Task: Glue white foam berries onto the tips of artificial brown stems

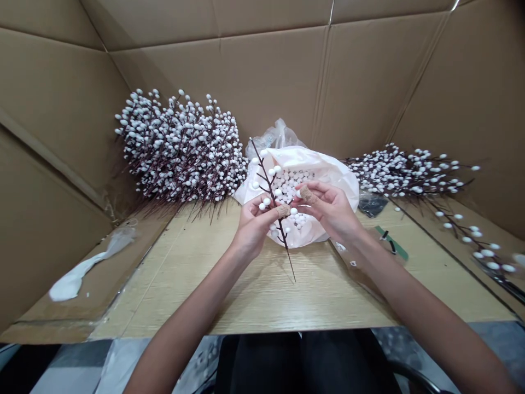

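Observation:
My left hand is closed around a dark brown artificial berry branch, which tilts with its top to the left and its bare stem end low. Several white berries sit on its twigs. Just right of the branch, my right hand pinches a single white berry between thumb and finger. Tan wrappings cover both thumbs. Behind the hands lies an open white plastic bag full of loose white berries, partly hidden by the hands and branch.
A large heap of white-berry branches stands at the back left, a smaller pile at the back right. One berry branch lies far right. A green piece and a white plastic strip rest on the table. Cardboard walls enclose it.

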Motion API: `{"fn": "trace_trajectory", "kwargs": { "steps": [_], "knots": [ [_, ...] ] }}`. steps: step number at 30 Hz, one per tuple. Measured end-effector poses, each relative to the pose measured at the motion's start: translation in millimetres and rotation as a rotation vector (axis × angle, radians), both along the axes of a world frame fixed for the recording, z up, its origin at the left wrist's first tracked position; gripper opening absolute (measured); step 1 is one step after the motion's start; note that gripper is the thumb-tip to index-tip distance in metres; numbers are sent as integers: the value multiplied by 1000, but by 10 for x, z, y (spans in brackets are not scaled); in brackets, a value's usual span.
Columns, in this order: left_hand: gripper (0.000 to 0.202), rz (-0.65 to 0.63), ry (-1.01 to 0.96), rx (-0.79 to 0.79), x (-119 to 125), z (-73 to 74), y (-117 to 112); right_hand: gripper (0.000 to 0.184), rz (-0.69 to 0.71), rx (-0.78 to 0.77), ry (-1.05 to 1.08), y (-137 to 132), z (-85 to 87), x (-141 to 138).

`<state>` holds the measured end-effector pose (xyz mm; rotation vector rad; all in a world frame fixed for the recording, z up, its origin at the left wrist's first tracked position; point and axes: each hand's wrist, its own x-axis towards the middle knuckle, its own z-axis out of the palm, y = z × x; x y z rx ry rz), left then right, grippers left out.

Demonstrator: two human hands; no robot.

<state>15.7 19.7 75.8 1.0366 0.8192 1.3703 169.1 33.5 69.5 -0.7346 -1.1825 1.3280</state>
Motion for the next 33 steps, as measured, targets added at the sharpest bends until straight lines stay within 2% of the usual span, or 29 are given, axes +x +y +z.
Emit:
{"fn": "trace_trajectory", "kwargs": {
  "steps": [8,17,33],
  "knots": [
    [30,22,-17,40,9,-34,-3,34,17,27,106,-28,-35,-27],
    [31,-4,0,81,8,-37,-12,23,9,100,74,-26,-57,-26],
    [30,-16,39,129,-14,-65,13,25,-1,67,65,-16,-108,-51]
  ]
}}
